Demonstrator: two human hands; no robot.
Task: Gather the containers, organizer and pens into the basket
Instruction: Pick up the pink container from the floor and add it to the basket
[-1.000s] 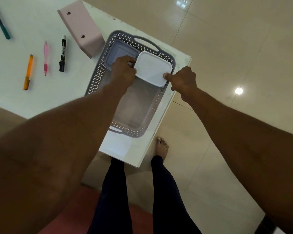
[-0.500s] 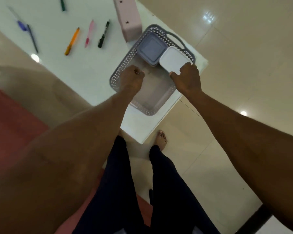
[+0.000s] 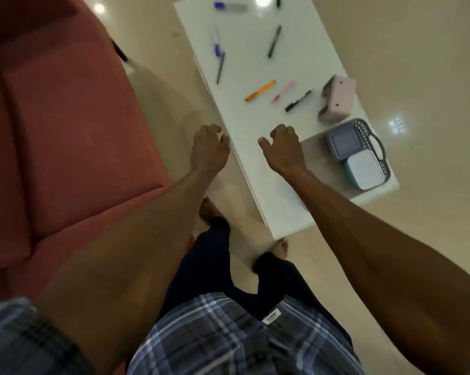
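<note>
A grey perforated basket stands at the right end of the white table. Inside it lie a grey-lidded container and a white-lidded teal container. The pink organizer rests on the table just behind the basket. Orange pen, pink pen and black marker lie side by side; several more pens lie farther back. My left hand hovers over the table's near edge, my right hand over the table left of the basket. Both are empty with loosely curled fingers.
A red sofa fills the left side. Beige tiled floor surrounds the table. My legs and bare feet stand at the table's near corner.
Both hands have left the basket and drawn back to the left; the white-lidded container now lies in the basket beside the grey one. The view has swung, showing the whole table and sofa.
</note>
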